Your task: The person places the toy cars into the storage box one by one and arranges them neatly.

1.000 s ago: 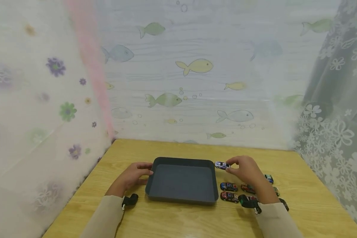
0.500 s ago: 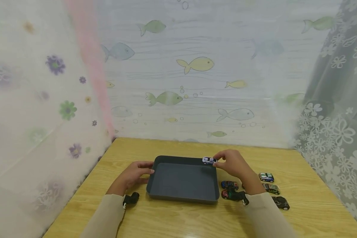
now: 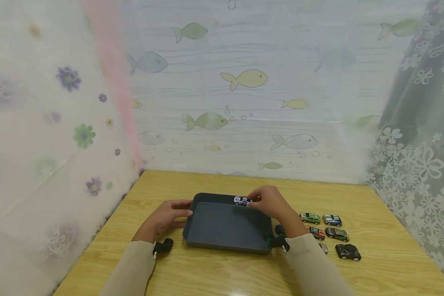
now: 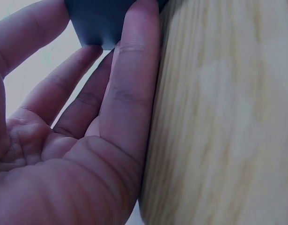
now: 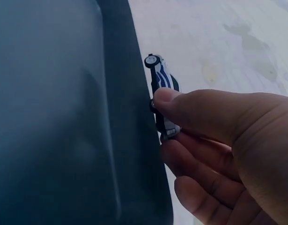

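Note:
A dark grey rectangular tray [image 3: 222,226] lies on the wooden table. My left hand [image 3: 164,217] holds its left side, the thumb at the rim and the other fingers against the outer wall; the left wrist view shows these fingers [image 4: 129,70] meeting the wall [image 4: 99,23] low by the tabletop. Between thumb and fingers, my right hand [image 3: 271,201] pinches a white toy car [image 3: 242,200] with dark blue markings. That car overlaps the tray's far wall in the head view. Seen from the right wrist, the toy car [image 5: 166,79] is beside the tray's rim [image 5: 134,56].
Several more toy cars stand right of the tray, among them a green one [image 3: 310,218], a white and blue one [image 3: 331,220] and a black one [image 3: 348,252]. My right forearm partly covers some. Fish-patterned sheeting [image 3: 244,123] hangs behind the table.
My right hand has carried the white toy car leftward from beside the tray to over its far edge. More of the parked cars now show. The left hand stays on the tray.

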`<state>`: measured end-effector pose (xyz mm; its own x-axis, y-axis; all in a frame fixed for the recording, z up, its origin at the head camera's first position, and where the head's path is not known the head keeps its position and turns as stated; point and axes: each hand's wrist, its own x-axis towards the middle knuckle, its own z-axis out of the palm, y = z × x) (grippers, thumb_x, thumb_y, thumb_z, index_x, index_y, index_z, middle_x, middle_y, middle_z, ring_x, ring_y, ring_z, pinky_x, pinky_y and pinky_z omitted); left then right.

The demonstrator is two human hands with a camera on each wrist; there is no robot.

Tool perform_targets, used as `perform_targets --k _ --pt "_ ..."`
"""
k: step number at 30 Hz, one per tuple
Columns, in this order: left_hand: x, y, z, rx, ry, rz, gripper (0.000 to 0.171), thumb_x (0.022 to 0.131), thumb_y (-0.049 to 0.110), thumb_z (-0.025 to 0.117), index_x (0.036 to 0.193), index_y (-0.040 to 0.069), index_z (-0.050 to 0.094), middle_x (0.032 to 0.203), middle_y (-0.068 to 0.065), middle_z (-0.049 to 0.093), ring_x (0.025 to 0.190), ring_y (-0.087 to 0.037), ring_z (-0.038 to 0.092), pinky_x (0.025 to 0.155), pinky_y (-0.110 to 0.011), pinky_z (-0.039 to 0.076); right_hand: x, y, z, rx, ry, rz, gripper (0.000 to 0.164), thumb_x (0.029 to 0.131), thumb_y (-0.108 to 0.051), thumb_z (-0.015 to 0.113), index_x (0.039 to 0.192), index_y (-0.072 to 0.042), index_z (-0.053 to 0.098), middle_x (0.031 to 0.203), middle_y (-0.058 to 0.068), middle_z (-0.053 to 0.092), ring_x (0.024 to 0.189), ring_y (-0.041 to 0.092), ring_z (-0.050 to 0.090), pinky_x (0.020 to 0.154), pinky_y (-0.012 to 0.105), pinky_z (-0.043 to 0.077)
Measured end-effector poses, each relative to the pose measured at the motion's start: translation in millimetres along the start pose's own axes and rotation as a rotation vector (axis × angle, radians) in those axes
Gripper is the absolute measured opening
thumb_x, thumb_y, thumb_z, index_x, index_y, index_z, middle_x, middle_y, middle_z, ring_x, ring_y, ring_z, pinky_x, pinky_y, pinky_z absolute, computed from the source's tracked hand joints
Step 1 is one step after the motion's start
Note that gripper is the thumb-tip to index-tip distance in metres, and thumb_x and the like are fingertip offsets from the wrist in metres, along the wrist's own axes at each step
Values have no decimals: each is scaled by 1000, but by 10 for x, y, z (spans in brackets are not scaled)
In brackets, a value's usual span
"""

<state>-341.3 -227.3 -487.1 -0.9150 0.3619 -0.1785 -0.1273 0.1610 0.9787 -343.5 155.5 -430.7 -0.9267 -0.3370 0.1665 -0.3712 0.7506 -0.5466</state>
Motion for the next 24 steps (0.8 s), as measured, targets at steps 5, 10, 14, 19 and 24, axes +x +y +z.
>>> perform_targets --k 5,10,14,19,24 --pt "6 5 2 6 -7 9 62 98 20 74 153 4 50 157 -22 47 129 -27 61 96 -44 61 85 -71 98 -9 5 -7 25 86 -24 86 109 -15 82 100 -3 79 86 10 71 80 36 61" --pt "0 11 7 6 1 8 62 98 20 74 153 4 50 156 -22 48 127 -27 63 95 -44 61 162 -136 216 3 -3 -18 23 83 -23 89 104 -14 83 95 -3 79 83 8 70 79 35 61" --pt "-6 8 9 7 5 6 62 98 20 74 153 4 50 156 -22 48 127 -27 63 95 -44 61 218 -192 318 1 -18 -25 21 82 -23 89 100 -14 84 93 -4 79 83 9 69 78 34 60" --pt "-11 10 17 9 12 -1 63 97 20 75 153 4 50 156 -22 48 127 -28 63 95 -44 61 264 -284 423 -19 -44 -33 20 82 -22 89 100 -13 84 95 -2 80 89 16 72 81 38 61" --pt "-8 8 16 6 24 -8 63 97 20 76 153 5 50 156 -21 48 127 -28 63 94 -44 61 315 -368 532 -20 -70 -46 20 83 -22 88 101 -12 84 97 0 80 94 21 73 82 40 62"
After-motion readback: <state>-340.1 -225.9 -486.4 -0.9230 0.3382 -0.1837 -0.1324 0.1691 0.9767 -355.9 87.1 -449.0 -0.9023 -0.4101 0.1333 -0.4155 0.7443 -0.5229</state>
